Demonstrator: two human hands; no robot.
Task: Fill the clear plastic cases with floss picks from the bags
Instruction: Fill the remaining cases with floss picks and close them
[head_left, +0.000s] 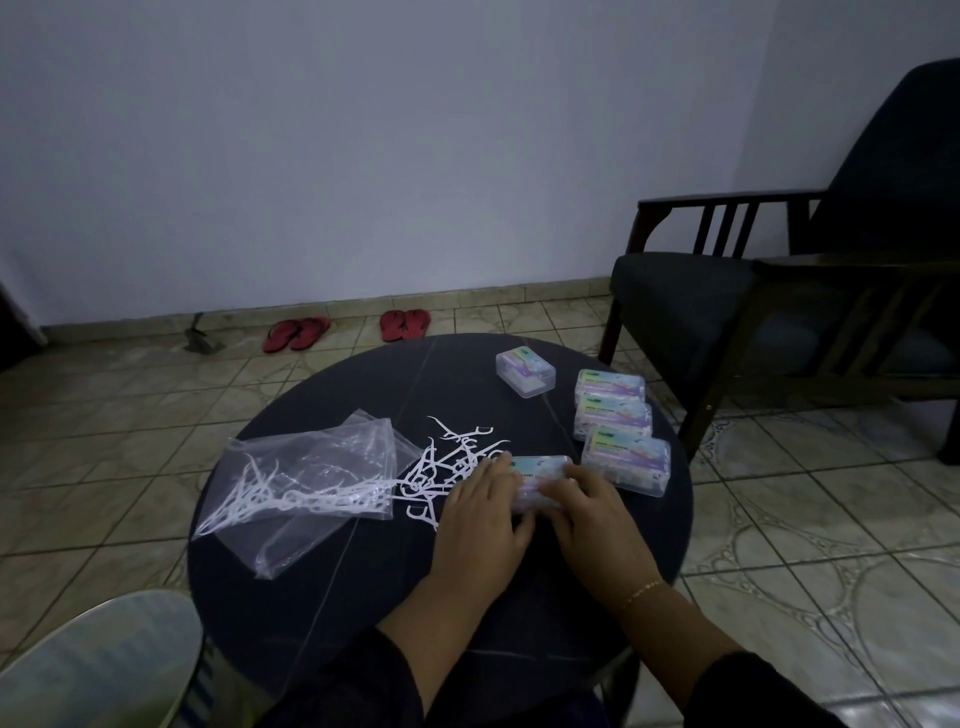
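On a round dark table (322, 587), a clear plastic case (540, 468) with a colourful label lies under both hands. My left hand (480, 519) lies over its left end and my right hand (589, 519) over its right end, fingers bent down onto the lid. Loose white floss picks (457, 457) are scattered just left of the case. Clear plastic bags (306, 483) lie further left, and one holds more white picks. Three labelled cases (615, 415) sit in a row to the right, touching one another. Another case (524, 371) stands apart at the back.
A dark wooden armchair (779, 301) stands close to the table's right side. Two pairs of red sandals (348, 330) lie on the tiled floor by the far wall. A pale rounded object (88, 665) fills the lower left corner.
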